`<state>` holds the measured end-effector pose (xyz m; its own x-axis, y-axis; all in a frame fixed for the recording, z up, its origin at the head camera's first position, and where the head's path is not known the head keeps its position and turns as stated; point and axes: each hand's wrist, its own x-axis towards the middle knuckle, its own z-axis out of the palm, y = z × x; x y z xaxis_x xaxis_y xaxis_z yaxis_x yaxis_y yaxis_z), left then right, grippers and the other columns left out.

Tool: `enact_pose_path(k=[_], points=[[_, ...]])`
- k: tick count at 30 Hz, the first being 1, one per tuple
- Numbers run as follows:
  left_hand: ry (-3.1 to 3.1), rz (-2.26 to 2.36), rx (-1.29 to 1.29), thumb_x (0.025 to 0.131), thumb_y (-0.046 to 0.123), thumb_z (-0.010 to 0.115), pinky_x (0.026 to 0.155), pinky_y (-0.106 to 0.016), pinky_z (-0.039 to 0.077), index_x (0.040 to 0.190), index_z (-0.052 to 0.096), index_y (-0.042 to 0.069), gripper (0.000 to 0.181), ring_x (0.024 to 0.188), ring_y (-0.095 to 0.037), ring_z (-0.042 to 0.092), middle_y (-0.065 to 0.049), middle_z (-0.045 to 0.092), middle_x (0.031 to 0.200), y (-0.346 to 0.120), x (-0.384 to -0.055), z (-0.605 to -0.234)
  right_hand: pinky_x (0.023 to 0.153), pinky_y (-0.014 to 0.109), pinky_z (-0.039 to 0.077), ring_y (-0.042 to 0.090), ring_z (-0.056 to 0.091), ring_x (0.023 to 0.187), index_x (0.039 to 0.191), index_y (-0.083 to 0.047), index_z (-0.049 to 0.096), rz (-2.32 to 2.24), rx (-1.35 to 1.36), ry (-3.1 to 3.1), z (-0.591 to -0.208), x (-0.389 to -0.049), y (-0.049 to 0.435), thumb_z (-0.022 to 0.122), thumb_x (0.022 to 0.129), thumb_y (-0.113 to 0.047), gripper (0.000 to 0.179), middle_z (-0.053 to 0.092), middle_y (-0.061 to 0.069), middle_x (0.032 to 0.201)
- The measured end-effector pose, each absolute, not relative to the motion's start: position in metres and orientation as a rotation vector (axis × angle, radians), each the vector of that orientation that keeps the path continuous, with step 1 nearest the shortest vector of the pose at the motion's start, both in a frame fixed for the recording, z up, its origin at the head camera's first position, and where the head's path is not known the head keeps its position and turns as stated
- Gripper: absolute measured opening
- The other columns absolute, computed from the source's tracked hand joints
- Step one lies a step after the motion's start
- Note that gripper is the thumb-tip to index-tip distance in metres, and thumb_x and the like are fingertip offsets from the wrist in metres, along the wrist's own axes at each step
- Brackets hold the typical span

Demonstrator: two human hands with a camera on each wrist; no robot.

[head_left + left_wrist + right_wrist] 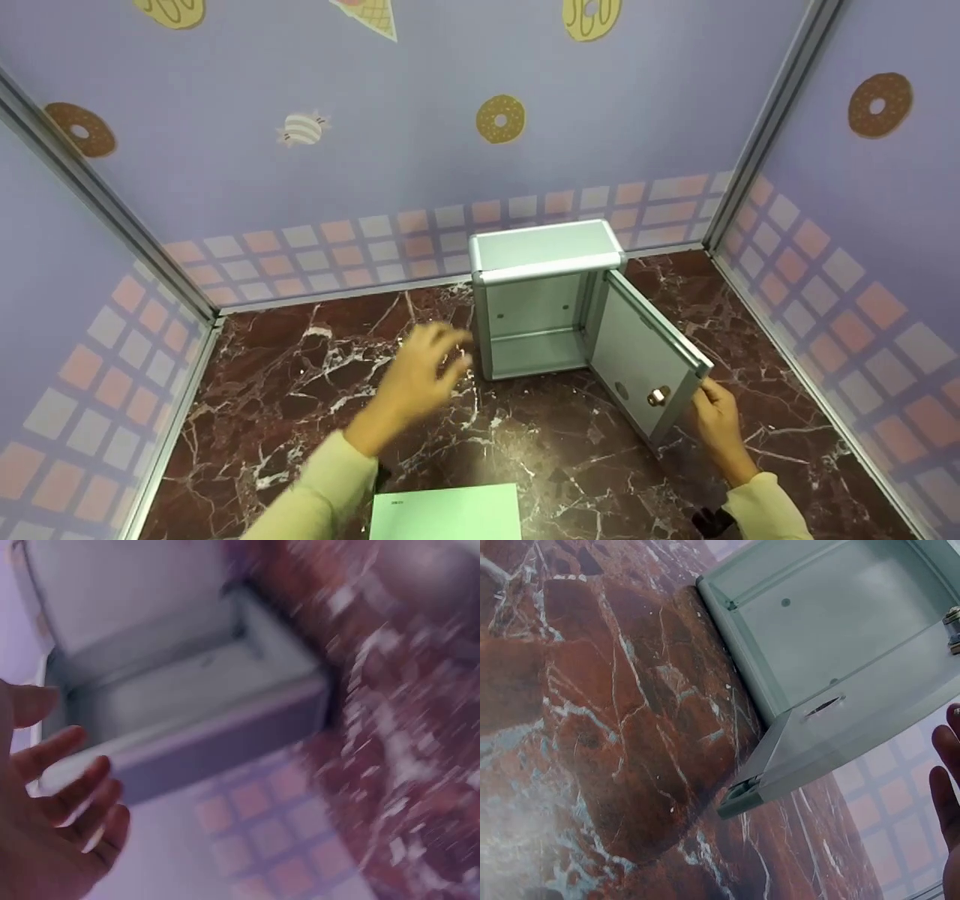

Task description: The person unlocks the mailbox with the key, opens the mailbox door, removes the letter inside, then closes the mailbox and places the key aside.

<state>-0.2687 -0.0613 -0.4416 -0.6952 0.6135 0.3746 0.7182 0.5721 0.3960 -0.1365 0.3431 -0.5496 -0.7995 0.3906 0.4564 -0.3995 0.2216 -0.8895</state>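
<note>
A small pale metal cabinet [547,247] stands upright on the marble surface, its hollow inside showing. Its door [645,352] is swung out on the right side and carries a metal lock [658,395] on its inner face. My right hand [718,420] is at the free edge of the door, fingertips partly hidden behind it; in the right wrist view its extended fingers [946,787] lie beside the door's outer side. Blurred, my left hand [420,371] is just left of the cabinet, fingers loosely bent and holding nothing. The left wrist view shows those fingers spread by the cabinet [225,735].
A light green flat-topped item [446,514] lies at the near edge, cut off by the frame. Purple panels [375,165] with printed sweets enclose the dark red marble surface [300,390] at the back and both sides. The back panel is close behind the cabinet.
</note>
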Motion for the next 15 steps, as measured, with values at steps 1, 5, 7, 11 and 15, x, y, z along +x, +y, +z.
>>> enact_pose_path(k=[1,5,7,11,15], points=[[-2.556,-0.815,-1.118,0.099,0.029,0.058,0.105,-0.047,0.038,0.128,0.061,0.009,0.036,0.120,-0.032,0.049,-0.014,0.056,0.129,-0.060,-0.275,-0.435,0.067,0.016,0.049,0.004,0.060,0.076,0.102,-0.006,0.074,1.657,0.014,-1.881,-0.550,-0.136,0.344,0.044,0.097,0.012,0.035,0.070,-0.005,0.088],[-2.387,-0.874,-1.135,0.099,0.025,0.058,0.108,-0.045,0.034,0.129,0.061,0.008,0.035,0.123,-0.030,0.046,-0.014,0.054,0.130,-0.053,-0.293,-0.416,0.070,0.016,0.050,0.006,0.063,0.078,0.099,-0.004,0.074,1.696,0.046,-1.885,-0.555,-0.133,0.344,0.042,0.098,0.013,0.036,0.070,-0.004,0.088],[-2.330,-0.867,-1.155,0.098,0.026,0.058,0.108,-0.044,0.034,0.131,0.059,0.009,0.037,0.125,-0.029,0.044,-0.013,0.053,0.131,-0.050,-0.300,-0.410,0.072,0.016,0.050,0.005,0.063,0.081,0.097,-0.004,0.074,1.674,0.050,-1.904,-0.556,-0.132,0.344,0.042,0.097,0.014,0.037,0.070,-0.006,0.090],[-2.258,-0.842,-1.195,0.095,0.030,0.059,0.108,-0.047,0.032,0.134,0.057,0.012,0.043,0.132,-0.027,0.039,-0.012,0.048,0.138,-0.042,-0.311,-0.403,0.073,0.015,0.049,0.004,0.062,0.082,0.094,-0.004,0.075,1.639,0.044,-1.909,-0.557,-0.132,0.344,0.042,0.096,0.015,0.038,0.070,-0.007,0.089],[-2.269,-0.823,-1.238,0.097,0.037,0.052,0.112,-0.050,0.025,0.139,0.053,0.014,0.048,0.140,-0.026,0.030,-0.011,0.042,0.148,-0.036,-0.319,-0.397,0.074,0.015,0.049,0.005,0.063,0.083,0.092,-0.002,0.074,1.676,0.067,-1.874,-0.555,-0.134,0.343,0.041,0.096,0.015,0.037,0.071,-0.005,0.089]])
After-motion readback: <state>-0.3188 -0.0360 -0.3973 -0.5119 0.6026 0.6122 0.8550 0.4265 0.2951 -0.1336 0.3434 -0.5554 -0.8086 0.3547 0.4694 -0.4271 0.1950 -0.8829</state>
